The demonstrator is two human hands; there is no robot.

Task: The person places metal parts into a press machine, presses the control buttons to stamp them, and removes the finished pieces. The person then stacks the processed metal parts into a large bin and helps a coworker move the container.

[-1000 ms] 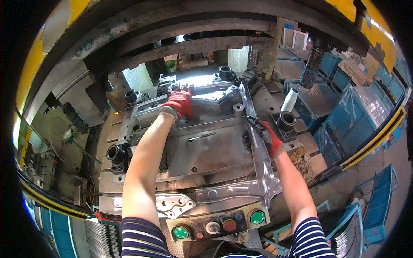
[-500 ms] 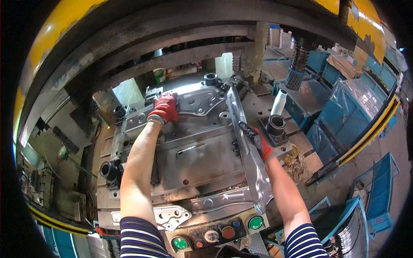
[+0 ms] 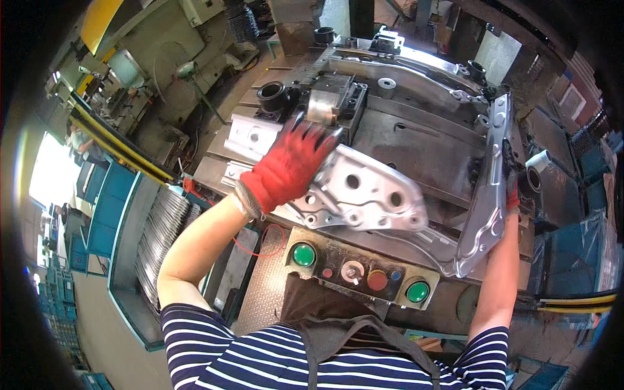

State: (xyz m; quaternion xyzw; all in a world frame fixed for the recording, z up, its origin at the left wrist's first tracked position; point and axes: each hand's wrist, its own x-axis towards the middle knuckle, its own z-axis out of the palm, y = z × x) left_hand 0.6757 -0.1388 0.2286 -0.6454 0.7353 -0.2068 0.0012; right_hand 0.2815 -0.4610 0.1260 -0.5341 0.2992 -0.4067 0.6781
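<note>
My left hand [image 3: 289, 166], in a red glove, is over the near left of the press die and grips the upper edge of a stamped metal bracket [image 3: 374, 188]. The bracket has round holes, looks slightly blurred and tilts above the die's near edge. At the right, my right hand [image 3: 511, 195] is closed on the outer side of a long stamped metal rail [image 3: 486, 188]; the rail hides most of its fingers. A far metal rail [image 3: 403, 68] lies along the back of the die. Another stamped strip [image 3: 432, 247] runs under the bracket to the right rail's near end.
The steel die bed [image 3: 422, 140] carries a block [image 3: 335, 97] and dark guide bushings [image 3: 273, 96]. A control box [image 3: 354, 268] with green and red buttons sits at the near edge. Left stands a blue bin [image 3: 133, 286] of stacked metal parts, beside a yellow-black bar [image 3: 120, 140].
My left hand has left the far rail, come back toward me and taken hold of the near bracket, which is now raised. My right hand stays on the right rail. The view has swung left.
</note>
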